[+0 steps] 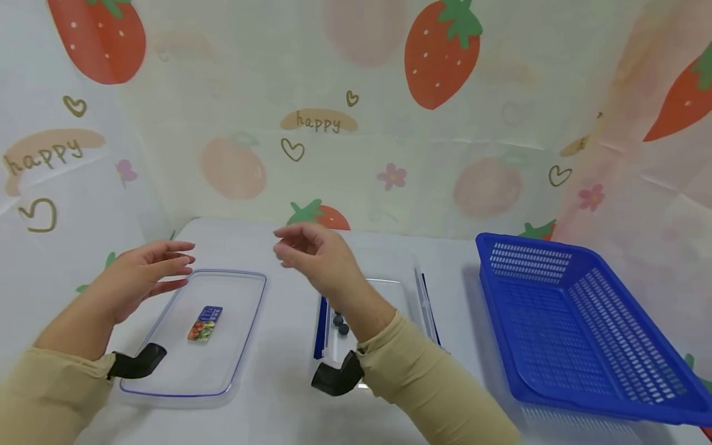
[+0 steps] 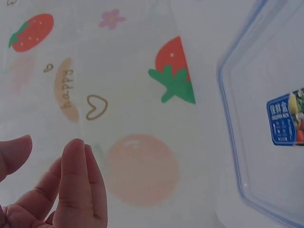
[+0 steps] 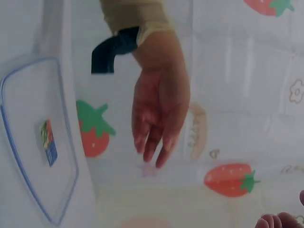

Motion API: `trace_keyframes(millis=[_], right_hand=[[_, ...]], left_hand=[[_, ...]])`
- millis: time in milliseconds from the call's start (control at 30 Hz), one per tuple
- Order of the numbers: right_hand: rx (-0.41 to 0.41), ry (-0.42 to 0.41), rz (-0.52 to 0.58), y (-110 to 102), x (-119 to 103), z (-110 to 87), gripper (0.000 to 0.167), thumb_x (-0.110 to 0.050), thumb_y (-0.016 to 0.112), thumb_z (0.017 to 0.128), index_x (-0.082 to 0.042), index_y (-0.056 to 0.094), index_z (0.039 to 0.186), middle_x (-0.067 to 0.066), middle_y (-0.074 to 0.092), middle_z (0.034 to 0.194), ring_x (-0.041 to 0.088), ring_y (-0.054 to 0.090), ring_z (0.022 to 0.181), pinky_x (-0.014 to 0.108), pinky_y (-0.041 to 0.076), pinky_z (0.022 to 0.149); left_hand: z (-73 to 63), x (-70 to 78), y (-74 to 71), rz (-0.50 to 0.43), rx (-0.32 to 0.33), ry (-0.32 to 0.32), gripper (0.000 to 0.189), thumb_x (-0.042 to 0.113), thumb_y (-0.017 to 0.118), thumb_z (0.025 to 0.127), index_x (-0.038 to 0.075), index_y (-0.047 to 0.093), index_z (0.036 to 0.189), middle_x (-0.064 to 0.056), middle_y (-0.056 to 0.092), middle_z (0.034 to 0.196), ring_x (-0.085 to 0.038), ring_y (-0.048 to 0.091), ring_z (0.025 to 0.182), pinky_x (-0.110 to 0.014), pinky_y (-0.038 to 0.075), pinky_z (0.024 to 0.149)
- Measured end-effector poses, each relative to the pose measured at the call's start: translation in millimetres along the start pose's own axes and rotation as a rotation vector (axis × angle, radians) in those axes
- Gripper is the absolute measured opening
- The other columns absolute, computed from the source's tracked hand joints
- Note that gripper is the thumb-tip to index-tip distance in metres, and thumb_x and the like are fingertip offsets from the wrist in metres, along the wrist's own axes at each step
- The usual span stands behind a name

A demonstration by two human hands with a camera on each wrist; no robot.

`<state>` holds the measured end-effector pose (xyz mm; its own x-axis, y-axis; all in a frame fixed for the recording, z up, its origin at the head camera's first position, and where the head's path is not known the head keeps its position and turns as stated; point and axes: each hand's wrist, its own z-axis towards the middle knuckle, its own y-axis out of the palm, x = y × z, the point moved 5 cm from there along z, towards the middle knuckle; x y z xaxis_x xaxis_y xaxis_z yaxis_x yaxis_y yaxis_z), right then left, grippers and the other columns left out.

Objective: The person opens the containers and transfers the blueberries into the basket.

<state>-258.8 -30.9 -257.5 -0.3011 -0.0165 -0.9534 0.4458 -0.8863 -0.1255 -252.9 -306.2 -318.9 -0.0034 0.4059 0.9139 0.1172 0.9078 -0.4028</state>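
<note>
My left hand (image 1: 141,275) is raised over the left edge of a clear plastic lid (image 1: 183,394) with a blue rim, fingers loosely bent and nothing between them. A colourful label (image 1: 205,323) sits in the lid's middle. My right hand (image 1: 319,256) hangs in the air above the far end of a clear box with blue side clips (image 1: 321,330), its thumb close to the loosely curled fingers, with no object showing there. Small dark round balls (image 1: 343,329) lie inside the box, partly hidden by the right forearm. Only the fingertips of the right hand (image 3: 275,221) show in the right wrist view.
A large blue plastic basket (image 1: 556,321) with slotted walls stands at the right of the white table (image 1: 278,383). Strawberry-printed sheeting (image 1: 378,154) encloses the back and sides. Each wrist carries a black bracket (image 1: 338,374).
</note>
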Motion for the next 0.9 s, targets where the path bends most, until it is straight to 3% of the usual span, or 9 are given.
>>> trace_keyframes(millis=[133,300,467,667,900], right_hand=[[0.068,-0.019,-0.113,-40,-3,11.7,0.021,-0.01,0.062,0.087,-0.004,0.061,0.107,0.007,0.061,0.097,0.016,0.06,0.083,0.029,0.052,0.079],[0.161,0.071,-0.301,-92,9,21.0,0.022,-0.017,0.061,0.088,-0.009,0.061,0.108,0.005,0.062,0.099,0.023,0.06,0.088,0.033,0.05,0.084],[0.175,0.122,-0.448,-129,27,23.9,0.022,-0.019,0.061,0.088,-0.011,0.061,0.109,0.005,0.061,0.101,0.022,0.058,0.09,0.033,0.049,0.084],[0.138,0.181,-0.534,-149,48,19.2,0.024,-0.022,0.062,0.088,-0.014,0.06,0.11,0.003,0.06,0.1,0.018,0.055,0.093,0.033,0.049,0.084],[0.127,0.214,-0.486,-151,62,12.1,0.023,-0.015,0.063,0.086,-0.011,0.06,0.108,0.005,0.061,0.099,0.018,0.057,0.092,0.033,0.049,0.086]], left_hand=[[7.2,15.1,12.4,-0.053,0.007,0.03,0.056,0.035,0.052,0.092,0.004,0.033,0.136,0.004,0.05,0.114,-0.001,0.056,0.096,-0.02,0.05,0.082],[16.8,32.9,36.5,-0.083,-0.009,0.075,0.054,0.03,0.051,0.094,0.002,0.032,0.136,-0.005,0.048,0.115,-0.006,0.055,0.096,-0.02,0.049,0.082],[26.6,43.5,66.7,-0.127,-0.045,0.088,0.053,0.028,0.054,0.093,0.002,0.035,0.135,-0.011,0.048,0.117,-0.011,0.055,0.097,-0.023,0.05,0.084],[41.0,45.0,99.2,-0.175,-0.095,0.093,0.05,0.024,0.056,0.091,0.002,0.039,0.133,-0.016,0.048,0.116,-0.019,0.056,0.1,-0.032,0.048,0.088],[52.1,39.6,131.8,-0.183,-0.134,0.043,0.044,0.017,0.055,0.092,0.003,0.041,0.132,-0.018,0.049,0.117,-0.027,0.055,0.105,-0.038,0.046,0.091]])
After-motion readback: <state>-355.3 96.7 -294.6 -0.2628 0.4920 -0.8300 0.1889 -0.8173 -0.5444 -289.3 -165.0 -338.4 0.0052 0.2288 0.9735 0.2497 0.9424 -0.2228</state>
